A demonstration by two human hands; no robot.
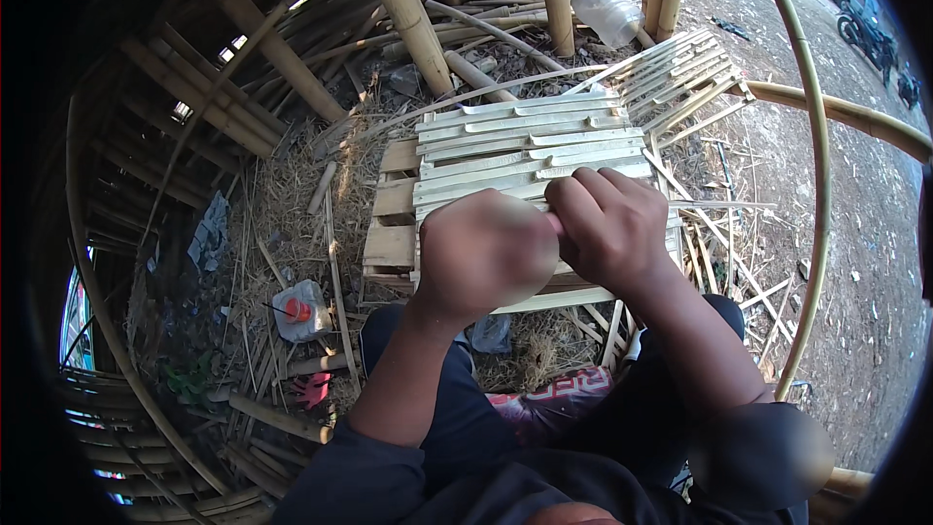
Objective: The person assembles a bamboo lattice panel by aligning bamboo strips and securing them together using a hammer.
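Observation:
Both my hands are close together over the near half of a slatted bamboo panel (530,153). My right hand (612,227) is closed, its fingers curled under. A thin bamboo strip (724,204) sticks out to the right from that fist, and I take it to be gripped there. My left hand (481,248) is also closed, just left of the right one and almost touching it. A blur covers part of it, so what it holds is hidden. The panel's pale slats run crosswise, and some have curled shavings or raised ends.
Wooden blocks or boards (391,245) support the panel's left side. A second slatted piece (680,78) adjoins its far right corner. Bamboo posts (408,15) rise beyond. A bag with an orange-red item (299,310) lies left on littered ground. A curved pole (814,165) stands right.

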